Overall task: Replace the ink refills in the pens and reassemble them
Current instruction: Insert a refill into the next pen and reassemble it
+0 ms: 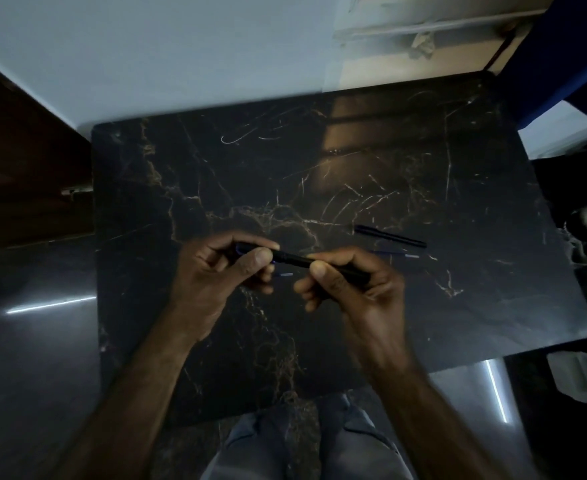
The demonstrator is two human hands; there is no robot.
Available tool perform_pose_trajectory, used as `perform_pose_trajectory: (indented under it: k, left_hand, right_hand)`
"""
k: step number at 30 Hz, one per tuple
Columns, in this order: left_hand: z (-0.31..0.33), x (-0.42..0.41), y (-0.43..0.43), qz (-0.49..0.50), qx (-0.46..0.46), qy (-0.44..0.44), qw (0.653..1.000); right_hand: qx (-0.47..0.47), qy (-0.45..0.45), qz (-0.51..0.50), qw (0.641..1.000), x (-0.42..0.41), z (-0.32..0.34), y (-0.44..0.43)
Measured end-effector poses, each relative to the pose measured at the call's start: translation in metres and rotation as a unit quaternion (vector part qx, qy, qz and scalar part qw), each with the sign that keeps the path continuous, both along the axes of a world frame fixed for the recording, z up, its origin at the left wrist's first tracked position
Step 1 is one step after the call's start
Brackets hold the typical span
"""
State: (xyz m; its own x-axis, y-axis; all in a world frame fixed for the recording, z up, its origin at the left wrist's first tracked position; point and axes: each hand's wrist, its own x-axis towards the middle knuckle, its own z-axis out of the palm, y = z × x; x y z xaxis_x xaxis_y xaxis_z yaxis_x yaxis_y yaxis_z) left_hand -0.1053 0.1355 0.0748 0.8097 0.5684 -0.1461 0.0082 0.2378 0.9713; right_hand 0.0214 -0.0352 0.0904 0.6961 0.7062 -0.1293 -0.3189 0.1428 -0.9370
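Both hands hold one black pen (294, 258) level above the dark marble table (458, 306). My left hand (223, 268) pinches its left end, where a blue clip shows, and my right hand (351, 282) grips its right half. A second black pen (390, 236) lies on the table to the right of my hands. A thin refill (394, 253) with a pale tip lies just in front of that pen. Another pale refill tip (285, 274) shows on the table between my hands; the rest of it is hidden.
The table stands against a pale wall (181, 64). A dark wooden panel (18, 168) is on the left. A glossy dark floor (36, 341) surrounds the table, and my grey-trousered knees (306, 441) sit at its near edge. Pale objects (574, 375) lie on the floor at right.
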Motion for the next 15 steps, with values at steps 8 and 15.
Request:
perform_pose_trajectory:
  k: [8, 15]
  left_hand:
    - [-0.040, -0.004, 0.002, 0.066, -0.052, 0.095, 0.992]
    - [-0.091, -0.040, 0.001, 0.254, -0.062, 0.202, 0.944]
  right_hand:
    - [-0.183, -0.227, 0.082, 0.953, 0.008, -0.051, 0.008]
    - [-0.294, -0.481, 0.095, 0.821, 0.027, -0.105, 0.026]
